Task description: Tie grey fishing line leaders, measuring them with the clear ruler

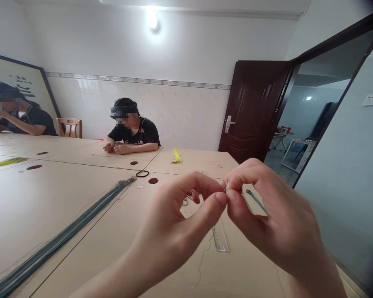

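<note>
My left hand (180,223) and my right hand (267,215) meet in front of me above the table, thumbs and forefingers pinched tip to tip. A thin cord (200,265) trails below them, and a tiny dark bit of it shows between the fingertips; the rest of what they pinch is hidden. Under the hands lies a clear ruler (221,240), partly covered by the left hand. Beyond the left thumb, small metal rings (185,202) are partly visible. A short bundle of blue-green cords (256,200) shows behind my right hand.
A long bundle of blue-green cords (71,231) runs across the table (124,256) at left, near a black loop (142,174). Yellow cords (176,156) lie farther back. Two people sit opposite, forearms on the table. A brown door (255,107) stands ajar at right.
</note>
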Demonstrator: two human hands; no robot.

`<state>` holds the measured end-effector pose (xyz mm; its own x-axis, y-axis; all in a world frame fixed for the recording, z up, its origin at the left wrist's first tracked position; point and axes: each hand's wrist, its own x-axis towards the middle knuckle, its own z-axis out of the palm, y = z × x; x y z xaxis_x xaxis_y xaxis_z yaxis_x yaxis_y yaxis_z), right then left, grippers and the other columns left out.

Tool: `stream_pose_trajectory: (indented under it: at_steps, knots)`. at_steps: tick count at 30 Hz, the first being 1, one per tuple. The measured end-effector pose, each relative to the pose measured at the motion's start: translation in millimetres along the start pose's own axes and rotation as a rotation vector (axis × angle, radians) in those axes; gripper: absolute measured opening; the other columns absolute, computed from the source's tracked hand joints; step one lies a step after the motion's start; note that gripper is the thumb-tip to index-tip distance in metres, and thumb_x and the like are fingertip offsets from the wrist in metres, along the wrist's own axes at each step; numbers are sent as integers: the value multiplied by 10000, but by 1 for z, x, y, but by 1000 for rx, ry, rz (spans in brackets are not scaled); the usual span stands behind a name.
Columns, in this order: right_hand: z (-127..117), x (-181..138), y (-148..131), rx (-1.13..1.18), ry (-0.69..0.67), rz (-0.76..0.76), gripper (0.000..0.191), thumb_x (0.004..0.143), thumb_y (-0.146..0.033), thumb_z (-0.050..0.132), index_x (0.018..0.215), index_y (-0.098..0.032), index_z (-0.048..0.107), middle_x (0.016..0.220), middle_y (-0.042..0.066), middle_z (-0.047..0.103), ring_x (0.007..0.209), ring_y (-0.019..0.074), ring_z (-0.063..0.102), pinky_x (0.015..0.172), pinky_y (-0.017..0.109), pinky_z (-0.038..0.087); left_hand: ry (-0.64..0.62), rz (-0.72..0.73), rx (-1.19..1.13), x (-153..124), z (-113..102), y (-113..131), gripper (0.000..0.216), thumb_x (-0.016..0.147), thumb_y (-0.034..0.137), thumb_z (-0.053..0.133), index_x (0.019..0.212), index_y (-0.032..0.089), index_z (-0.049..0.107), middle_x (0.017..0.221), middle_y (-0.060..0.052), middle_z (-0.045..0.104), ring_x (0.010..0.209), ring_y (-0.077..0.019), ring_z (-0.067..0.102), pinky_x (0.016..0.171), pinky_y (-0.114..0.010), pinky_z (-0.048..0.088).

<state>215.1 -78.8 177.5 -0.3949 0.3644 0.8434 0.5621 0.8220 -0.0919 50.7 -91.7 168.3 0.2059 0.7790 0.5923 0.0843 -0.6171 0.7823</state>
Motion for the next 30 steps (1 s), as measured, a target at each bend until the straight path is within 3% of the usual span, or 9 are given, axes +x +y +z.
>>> stream_pose_trajectory:
  at_steps: [13,20,30]
  knots:
    - [1,3,-1,22,-32,10,100,867,-150,510,841,-221,444,757,-62,521,640,54,494,571,207,371,178,175,209,3,6,2,179,793,55,573,690,199,599,640,73,602,612,-68,519,576,-179,403]
    - [1,3,-2,42,-9,7,105,843,-127,513,832,-212,452,771,-70,520,677,37,498,621,175,380,111,77,69,2,6,2,166,855,154,541,701,193,591,642,49,575,610,-87,503,550,-182,418]
    - [3,1,-4,15,61,-13,93,843,-145,513,830,-218,458,794,-62,547,733,52,534,647,185,399,183,81,7,2,12,3,168,836,149,554,676,186,586,619,53,550,595,-76,497,549,-166,422]
